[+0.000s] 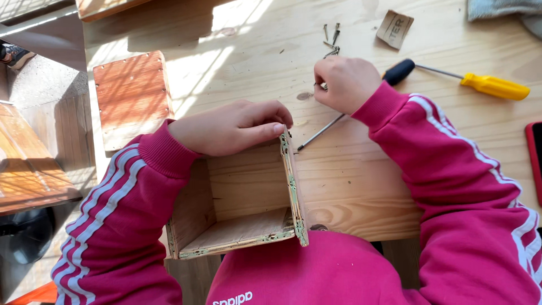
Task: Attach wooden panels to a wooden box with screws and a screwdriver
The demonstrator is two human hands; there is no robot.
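An open wooden box [240, 197] with green-stained edges rests at the table's near edge against my body. My left hand [231, 127] lies over its far wall, thumb and fingers pinching the top corner. My right hand [345, 82] is closed on the table beyond the box, its fingertips pinched on a small metal piece that looks like a screw [323, 86]. A black-handled screwdriver [361, 101] lies partly under that hand, its shaft pointing toward the box. A few loose screws [332, 38] lie just beyond my right hand.
A yellow-handled screwdriver [485, 85] lies to the right. A wooden panel with screw holes [132, 96] sits at the left on the light wooden table [350, 186]. A torn brown paper packet [394, 28], a grey cloth [502, 8] and a red-edged phone [534, 161] lie around.
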